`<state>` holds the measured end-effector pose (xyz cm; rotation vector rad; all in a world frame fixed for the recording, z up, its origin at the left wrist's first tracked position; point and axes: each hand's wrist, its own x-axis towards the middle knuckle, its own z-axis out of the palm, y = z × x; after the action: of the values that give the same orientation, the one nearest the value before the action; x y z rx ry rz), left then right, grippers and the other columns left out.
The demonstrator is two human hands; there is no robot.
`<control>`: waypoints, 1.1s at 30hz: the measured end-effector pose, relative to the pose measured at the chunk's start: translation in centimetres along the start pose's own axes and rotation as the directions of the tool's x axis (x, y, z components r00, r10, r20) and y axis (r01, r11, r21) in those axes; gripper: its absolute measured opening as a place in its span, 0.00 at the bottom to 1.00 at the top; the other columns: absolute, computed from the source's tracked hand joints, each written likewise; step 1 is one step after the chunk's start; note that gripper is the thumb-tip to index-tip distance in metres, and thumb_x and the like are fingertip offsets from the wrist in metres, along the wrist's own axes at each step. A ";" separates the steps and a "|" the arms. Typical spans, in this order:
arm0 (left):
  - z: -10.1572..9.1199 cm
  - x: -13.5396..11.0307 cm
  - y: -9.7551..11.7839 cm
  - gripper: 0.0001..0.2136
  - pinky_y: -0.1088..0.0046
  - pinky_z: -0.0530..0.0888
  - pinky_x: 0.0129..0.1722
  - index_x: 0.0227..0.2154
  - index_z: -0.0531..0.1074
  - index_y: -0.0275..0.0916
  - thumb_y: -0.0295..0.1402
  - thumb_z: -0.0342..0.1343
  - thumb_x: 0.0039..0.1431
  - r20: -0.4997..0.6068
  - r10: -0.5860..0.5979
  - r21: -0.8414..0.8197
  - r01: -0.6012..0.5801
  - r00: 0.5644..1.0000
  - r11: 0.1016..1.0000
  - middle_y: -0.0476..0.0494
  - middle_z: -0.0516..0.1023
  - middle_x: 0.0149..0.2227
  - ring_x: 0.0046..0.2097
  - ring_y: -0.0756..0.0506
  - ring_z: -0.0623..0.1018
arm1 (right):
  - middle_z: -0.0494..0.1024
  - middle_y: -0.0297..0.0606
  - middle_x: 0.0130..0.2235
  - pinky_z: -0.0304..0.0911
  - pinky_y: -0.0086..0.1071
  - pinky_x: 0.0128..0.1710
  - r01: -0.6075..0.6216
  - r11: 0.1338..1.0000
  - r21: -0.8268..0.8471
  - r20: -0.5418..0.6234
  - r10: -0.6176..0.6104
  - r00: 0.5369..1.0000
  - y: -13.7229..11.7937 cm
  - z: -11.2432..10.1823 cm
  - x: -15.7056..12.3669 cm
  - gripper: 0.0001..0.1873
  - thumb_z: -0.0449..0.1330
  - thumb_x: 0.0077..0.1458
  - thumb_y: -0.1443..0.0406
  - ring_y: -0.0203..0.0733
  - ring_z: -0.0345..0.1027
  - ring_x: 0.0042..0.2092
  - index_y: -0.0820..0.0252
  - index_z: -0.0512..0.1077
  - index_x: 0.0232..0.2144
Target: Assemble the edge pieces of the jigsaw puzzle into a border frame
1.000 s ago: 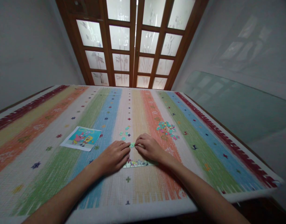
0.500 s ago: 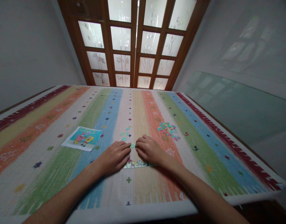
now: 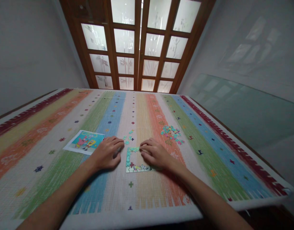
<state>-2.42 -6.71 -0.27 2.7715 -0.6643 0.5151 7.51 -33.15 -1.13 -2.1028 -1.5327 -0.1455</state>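
Observation:
A partly joined jigsaw puzzle border [image 3: 128, 161] lies flat on the striped tablecloth, its left, top and bottom edges showing. My right hand [image 3: 154, 154] covers its right part, with curled fingertips on the top edge at the corner; the puzzle piece beneath them is mostly hidden. To the left of the border rests my left hand [image 3: 108, 154], thumb and fingers apart and nothing visible between them. Just beyond its fingertips are several loose puzzle pieces [image 3: 127, 142]. Partly behind that hand lies a picture sheet [image 3: 86, 141] with cartoon figures.
A pile of mixed puzzle pieces [image 3: 172, 134] sits beyond my right hand on the orange stripe. The striped tablecloth [image 3: 149, 198] covers the wide table. Behind the table stand wooden doors with glass panes [image 3: 138, 64], and a greenish glass panel [image 3: 245, 105] leans at the right wall.
My left hand has drawn away leftward from the puzzle's top edge and opened, uncovering the border's left side. My right hand has stayed nearly in place at the top right.

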 end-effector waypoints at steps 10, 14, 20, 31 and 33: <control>-0.4 -0.4 -1.5 0.09 0.59 0.74 0.45 0.37 0.73 0.39 0.28 0.52 0.52 0.054 -0.035 -0.024 0.036 0.998 0.999 0.39 0.77 0.41 0.42 0.39 0.75 | 0.80 0.44 0.42 0.70 0.43 0.47 -0.059 0.990 0.131 -0.112 0.074 0.991 1.7 -1.7 -0.8 0.06 0.60 0.65 0.69 0.47 0.73 0.45 0.58 0.78 0.38; -0.4 -0.4 -1.6 0.09 0.60 0.74 0.45 0.35 0.72 0.40 0.26 0.52 0.51 0.057 -0.037 -0.069 0.041 0.998 0.997 0.41 0.76 0.39 0.41 0.40 0.75 | 0.81 0.43 0.42 0.70 0.45 0.47 -0.015 0.996 0.093 -0.088 0.023 0.996 1.3 -1.7 -0.4 0.07 0.60 0.64 0.70 0.47 0.72 0.46 0.56 0.78 0.38; -0.5 -0.4 -1.4 0.04 0.63 0.73 0.42 0.30 0.69 0.40 0.27 0.51 0.53 0.067 -0.089 -0.102 0.096 0.994 0.990 0.42 0.74 0.36 0.39 0.41 0.75 | 0.80 0.44 0.39 0.67 0.43 0.44 0.117 0.992 -0.055 0.004 -0.117 0.993 1.0 -1.5 0.3 0.08 0.58 0.64 0.69 0.47 0.69 0.42 0.57 0.78 0.35; -0.4 -0.4 -1.0 0.05 0.64 0.73 0.41 0.31 0.68 0.40 0.27 0.51 0.49 0.090 -0.198 -0.113 0.208 0.976 0.972 0.43 0.75 0.36 0.39 0.41 0.75 | 0.80 0.43 0.39 0.64 0.41 0.43 0.141 0.986 -0.091 0.051 -0.137 0.989 1.7 -1.1 0.8 0.09 0.57 0.62 0.70 0.46 0.67 0.41 0.57 0.77 0.33; -0.4 -0.4 -0.9 0.07 0.63 0.73 0.42 0.33 0.70 0.39 0.27 0.51 0.49 0.087 -0.186 -0.123 0.196 0.979 0.973 0.43 0.75 0.37 0.40 0.41 0.76 | 0.80 0.43 0.39 0.64 0.41 0.43 0.116 0.989 -0.090 0.016 -0.115 0.993 1.9 -0.7 0.6 0.10 0.56 0.63 0.70 0.46 0.68 0.41 0.58 0.77 0.33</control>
<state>-2.44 -5.63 -0.22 2.7039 -0.4228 0.3175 9.64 -33.39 -0.93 -2.0868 -1.6841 -0.2499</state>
